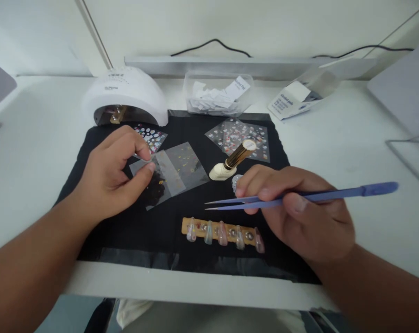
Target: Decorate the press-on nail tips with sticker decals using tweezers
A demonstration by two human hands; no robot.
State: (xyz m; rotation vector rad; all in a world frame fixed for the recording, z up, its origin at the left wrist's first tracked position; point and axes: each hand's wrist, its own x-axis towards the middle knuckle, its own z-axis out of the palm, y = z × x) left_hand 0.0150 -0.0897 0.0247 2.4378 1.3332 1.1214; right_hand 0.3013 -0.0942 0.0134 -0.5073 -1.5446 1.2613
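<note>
My right hand [299, 208] is closed around blue tweezers [320, 196]; their two fine tips are slightly apart and point left over the black mat. My left hand [115, 175] pinches the edge of a clear nail sticker sheet [188, 162] with small gold flecks between thumb and forefinger. A paler strip crosses that sheet. Below the tweezer tips, a wooden nail display stand [212, 229] carries several glossy false nails [222, 233]. Between the hands stands a cream nail polish bottle [223, 171] with a gold cap. A small clear, faceted piece [235, 183] is partly hidden by my right fingers.
A white nail lamp [126, 92] stands at the back left, with a wooden piece [118, 114] inside. More sticker sheets [247, 138] lie on the black mat [133, 238]. Behind are a clear tub [191, 104] of white packets and an open alcohol pad box [289, 102].
</note>
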